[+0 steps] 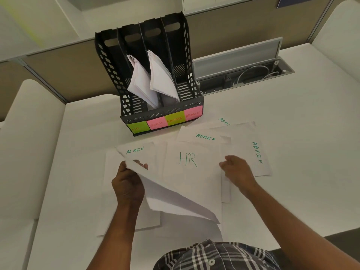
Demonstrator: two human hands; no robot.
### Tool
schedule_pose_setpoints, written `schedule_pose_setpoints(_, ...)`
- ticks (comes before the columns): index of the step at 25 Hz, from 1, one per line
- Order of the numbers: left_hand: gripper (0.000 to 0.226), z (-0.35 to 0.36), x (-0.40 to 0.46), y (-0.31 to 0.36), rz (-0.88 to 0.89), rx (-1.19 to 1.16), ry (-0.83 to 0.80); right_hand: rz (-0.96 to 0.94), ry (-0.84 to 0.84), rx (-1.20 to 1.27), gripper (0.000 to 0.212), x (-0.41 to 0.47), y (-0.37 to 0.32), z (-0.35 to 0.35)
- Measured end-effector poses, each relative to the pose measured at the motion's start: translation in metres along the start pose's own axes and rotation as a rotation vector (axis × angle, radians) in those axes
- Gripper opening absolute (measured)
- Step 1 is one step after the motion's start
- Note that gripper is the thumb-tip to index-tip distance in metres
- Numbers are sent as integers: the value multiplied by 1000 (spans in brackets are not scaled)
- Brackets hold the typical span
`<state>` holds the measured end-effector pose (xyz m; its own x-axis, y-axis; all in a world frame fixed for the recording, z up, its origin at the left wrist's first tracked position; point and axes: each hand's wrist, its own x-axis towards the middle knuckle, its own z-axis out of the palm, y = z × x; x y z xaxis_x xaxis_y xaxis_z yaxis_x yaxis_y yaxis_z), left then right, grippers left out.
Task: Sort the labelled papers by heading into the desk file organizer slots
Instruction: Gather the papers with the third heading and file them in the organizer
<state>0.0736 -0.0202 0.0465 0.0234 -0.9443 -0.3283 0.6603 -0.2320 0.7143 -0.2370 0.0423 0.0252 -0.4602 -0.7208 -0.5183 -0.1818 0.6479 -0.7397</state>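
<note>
A black file organizer (109, 69) stands at the back of the desk, its front labelled HR, SPORTS, FINANCE and ADMIN on sticky notes. Papers (155, 78) lean in the two middle slots; the outer slots look bare. Loose sheets lie spread before it: one headed HR (191, 172) in the middle and several headed ADMIN (206, 136) around it. My left hand (127, 185) grips a curled blank-side sheet (175, 201) lifted off the pile. My right hand (236, 170) rests on the HR sheet's right edge with its fingers bent.
An open cable tray (243, 75) with wires sits in the desk behind and right of the organizer. A partition wall (58, 71) runs along the back. The desk's near right edge (303, 236) drops off beside my right arm.
</note>
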Motion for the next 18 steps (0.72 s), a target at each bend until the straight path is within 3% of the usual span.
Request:
schedule_pose_setpoints(2,44,-6,-1,-4,0,10,72,-12,-14,-164,52,-2,4,16)
schedule_pose_setpoints(4,29,-10,-1,-8,36,-25,56,-20,28,-111,52,-7,0,29)
schedule_pose_setpoints(6,26,-11,2,-12,32,-88,30,-40,66,-64,42,-10,-5,35)
schedule_pose_setpoints(9,31,-13,7,-13,24,-99,33,-230,131,26,14,-21,-7,35)
schedule_pose_setpoints(12,31,-14,9,-15,26,-76,40,-421,241,136,7,-38,0,33)
schedule_pose_setpoints(18,37,-13,5,-22,-55,-149,33,-333,427,159,9,-27,3,21)
